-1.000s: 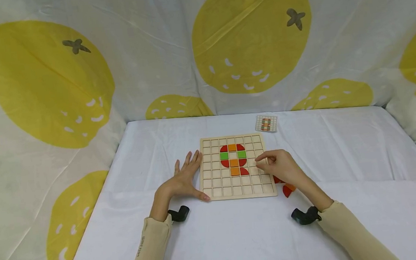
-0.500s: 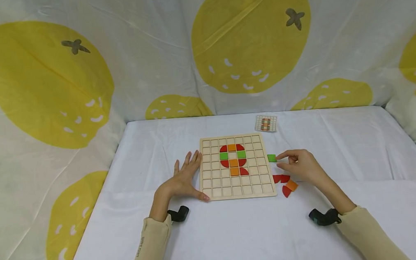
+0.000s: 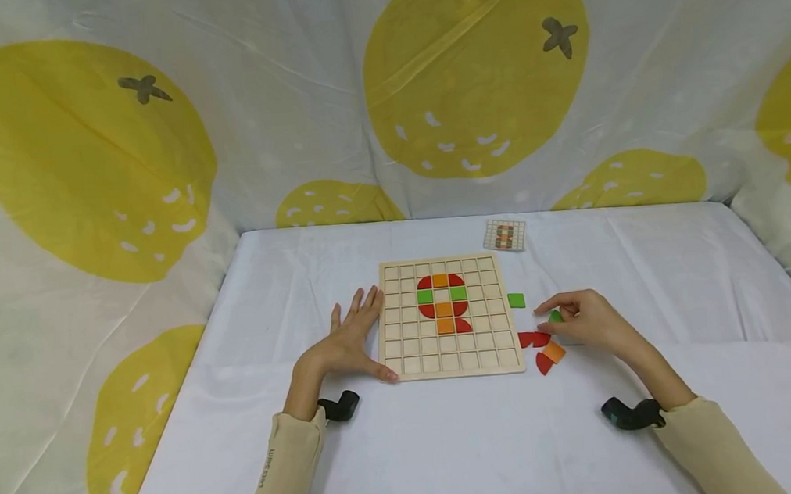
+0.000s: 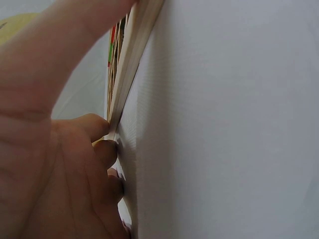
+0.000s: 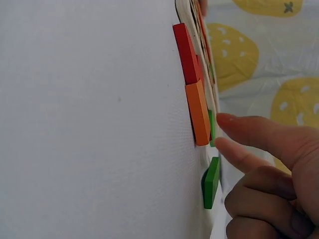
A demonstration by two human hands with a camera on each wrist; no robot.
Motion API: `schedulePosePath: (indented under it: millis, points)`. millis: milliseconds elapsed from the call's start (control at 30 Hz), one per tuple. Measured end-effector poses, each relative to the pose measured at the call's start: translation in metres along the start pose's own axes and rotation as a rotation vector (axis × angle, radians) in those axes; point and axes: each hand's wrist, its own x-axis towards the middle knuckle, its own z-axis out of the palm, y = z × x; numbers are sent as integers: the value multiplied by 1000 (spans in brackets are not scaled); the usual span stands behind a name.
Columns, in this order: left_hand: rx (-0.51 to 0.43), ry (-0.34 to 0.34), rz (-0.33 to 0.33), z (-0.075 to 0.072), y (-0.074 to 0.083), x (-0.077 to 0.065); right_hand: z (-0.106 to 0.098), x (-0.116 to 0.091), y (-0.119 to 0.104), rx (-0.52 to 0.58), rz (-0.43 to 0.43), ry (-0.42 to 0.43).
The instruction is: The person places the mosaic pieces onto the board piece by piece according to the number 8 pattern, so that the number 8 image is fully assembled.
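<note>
A wooden grid board lies on the white cloth, with red, orange and green tiles set in its middle squares. My left hand rests spread against the board's left edge, thumb at the near corner and fingertips along the side. In the left wrist view, the fingers meet the wooden rim. My right hand hovers right of the board, thumb and index finger apart with nothing between them, the other fingers curled in. A green tile lies just below those fingertips, partly hidden by the hand in the head view.
Another green tile lies by the board's right edge. Red pieces and an orange square lie nearer me, beside a red quarter-round. A small pattern card sits behind the board. A lemon-print curtain hangs behind.
My right hand has moved off the board to the right, past the green tile at its edge, then slightly toward me, revealing a second green tile. The left hand stays still.
</note>
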Motion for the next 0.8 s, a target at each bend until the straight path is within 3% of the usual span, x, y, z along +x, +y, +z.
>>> schedulePosePath:
  millis: [300, 667, 800]
  points:
    - [6, -3, -4, 0, 1, 0, -5, -3, 6, 54, -7, -96]
    - [3, -4, -5, 0, 0, 0, -4, 0, 10, -37, 26, 24]
    - [0, -4, -4, 1, 1, 0, -8, -1, 10, -18, 37, 1]
